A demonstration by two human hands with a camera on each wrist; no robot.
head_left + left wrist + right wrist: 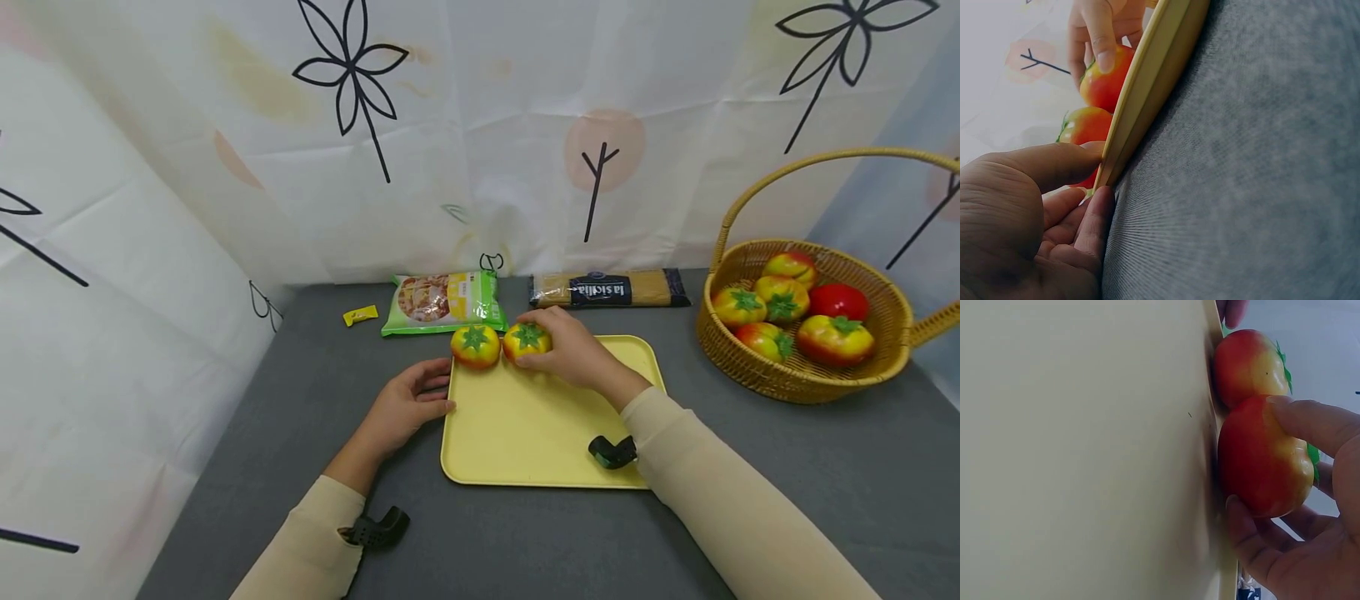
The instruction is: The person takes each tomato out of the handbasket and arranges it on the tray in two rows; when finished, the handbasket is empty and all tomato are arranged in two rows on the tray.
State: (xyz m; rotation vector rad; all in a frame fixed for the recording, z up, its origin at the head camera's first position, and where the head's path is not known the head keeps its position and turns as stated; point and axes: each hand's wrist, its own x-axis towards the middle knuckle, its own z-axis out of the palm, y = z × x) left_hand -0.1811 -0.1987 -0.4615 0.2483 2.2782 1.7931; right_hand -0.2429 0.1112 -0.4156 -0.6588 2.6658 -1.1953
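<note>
Left hand, apparently in pinch, at tray edge; right hand round tomato, wide tray floor nearside

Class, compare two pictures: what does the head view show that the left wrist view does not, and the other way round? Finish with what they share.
Only the head view shows the flat inside of the tray, the small yellow packet and the red tomato in the basket.

Only the left wrist view shows the tray's outer wall.

Both show the left hand touching the tray, the right hand holding one tomato, a second tomato beside it, and the twig drawing.
</note>
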